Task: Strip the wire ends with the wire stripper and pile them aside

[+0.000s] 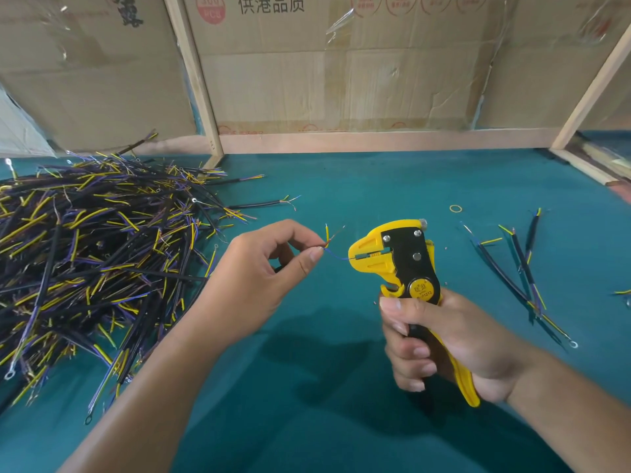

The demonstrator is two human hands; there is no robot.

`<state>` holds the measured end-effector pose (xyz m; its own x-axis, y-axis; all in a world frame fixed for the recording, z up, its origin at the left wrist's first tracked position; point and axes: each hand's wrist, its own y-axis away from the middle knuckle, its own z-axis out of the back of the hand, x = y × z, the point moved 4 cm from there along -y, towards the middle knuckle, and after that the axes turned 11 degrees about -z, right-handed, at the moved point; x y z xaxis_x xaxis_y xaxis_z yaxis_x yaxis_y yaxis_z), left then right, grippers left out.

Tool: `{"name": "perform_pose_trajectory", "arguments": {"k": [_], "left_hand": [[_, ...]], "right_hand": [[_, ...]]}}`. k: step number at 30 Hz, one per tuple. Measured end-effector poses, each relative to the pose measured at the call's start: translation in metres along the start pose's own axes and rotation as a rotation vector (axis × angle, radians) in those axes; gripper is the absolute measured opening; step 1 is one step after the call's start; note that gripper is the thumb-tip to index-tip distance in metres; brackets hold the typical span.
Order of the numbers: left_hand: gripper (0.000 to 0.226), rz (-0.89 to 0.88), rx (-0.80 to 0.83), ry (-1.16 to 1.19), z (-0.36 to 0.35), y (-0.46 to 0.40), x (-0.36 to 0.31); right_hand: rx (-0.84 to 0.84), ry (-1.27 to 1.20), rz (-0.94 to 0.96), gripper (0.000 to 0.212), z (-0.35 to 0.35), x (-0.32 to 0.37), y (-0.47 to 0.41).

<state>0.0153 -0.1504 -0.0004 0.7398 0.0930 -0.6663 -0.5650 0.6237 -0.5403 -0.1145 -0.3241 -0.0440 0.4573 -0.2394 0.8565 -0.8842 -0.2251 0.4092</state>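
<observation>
R hand (444, 339) grips wire stripper (403, 264) by handles, above desk (341, 186); long axis near upright, yellow head pointing left. L hand (263, 278) pinches wire (336, 256) betw. thumb and fingers; blue strand runs right into stripper jaws, yellow strand sticks up. Big wire pile (85, 254) far left; few wires (526, 268) on right.

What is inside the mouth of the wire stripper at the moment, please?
A thin blue wire, pinched by the left hand, runs into the stripper. Its tip is hidden within the yellow head.
</observation>
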Motion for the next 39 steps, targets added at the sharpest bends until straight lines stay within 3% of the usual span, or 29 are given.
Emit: {"name": "perform_pose_trajectory", "arguments": {"k": [13, 18, 25, 31, 33, 36, 39], "left_hand": [[0.007, -0.022, 0.021, -0.016, 0.004, 0.0, 0.004], [0.006, -0.05, 0.045, -0.026, 0.004, -0.001, 0.001], [0.009, -0.1, 0.07, -0.027, 0.017, -0.002, -0.002], [0.009, -0.075, -0.194, -0.035, 0.074, 0.004, 0.017], [0.004, -0.078, -0.173, -0.025, 0.068, 0.004, 0.017], [0.018, -0.061, -0.087, -0.039, 0.049, 0.002, 0.014], [0.01, -0.042, -0.076, -0.051, 0.049, 0.002, 0.015]], "right_hand": [[-0.227, 0.013, 0.058, 0.07, 0.001, 0.007, 0.001], [-0.212, 0.012, 0.072, 0.05, 0.005, 0.007, 0.0], [-0.131, 0.049, 0.095, 0.045, 0.004, 0.008, 0.002], [-0.292, -0.21, 0.305, 0.035, 0.035, 0.038, 0.015], [-0.257, -0.19, 0.295, 0.027, 0.033, 0.035, 0.012], [-0.161, -0.172, 0.226, 0.018, 0.024, 0.021, 0.001], [-0.129, -0.187, 0.189, 0.019, 0.026, 0.018, -0.004]]}}
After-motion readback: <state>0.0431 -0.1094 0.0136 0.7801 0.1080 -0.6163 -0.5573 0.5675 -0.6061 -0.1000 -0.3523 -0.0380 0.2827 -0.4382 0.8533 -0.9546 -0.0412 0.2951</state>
